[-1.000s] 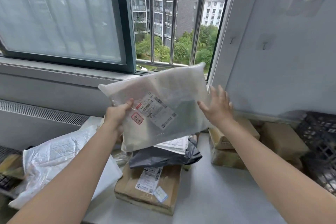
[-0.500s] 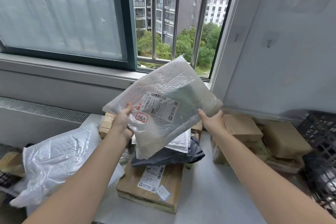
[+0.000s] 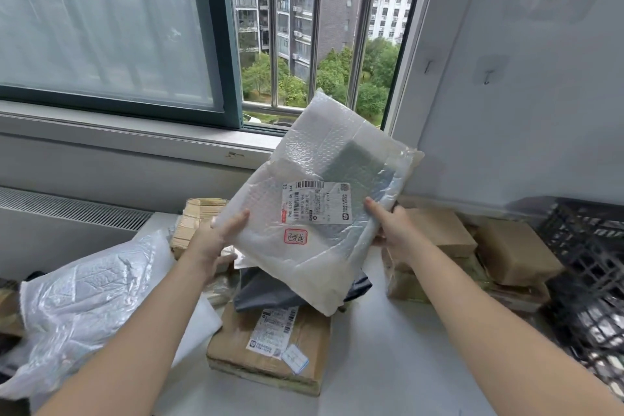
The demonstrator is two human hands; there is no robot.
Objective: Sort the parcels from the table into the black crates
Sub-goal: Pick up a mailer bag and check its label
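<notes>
Bubble-wrap parcel (image 3: 317, 152) hides fingers of left hand (image 3: 216, 240) and right hand (image 3: 391, 230)

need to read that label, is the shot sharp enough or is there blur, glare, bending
Head view: label on the mailer is sharp, barcode clear, fine print too small; head view, right edge: crate is smeared; head view: window frame leans from wide-angle distortion, daylight glints on the left bag.

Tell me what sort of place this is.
Probably a makeshift parcel-sorting spot in an upper-floor room: a labelled bubble-wrap mailer held up, cardboard parcels piled on a table by a barred window, a black crate at the right.
</notes>
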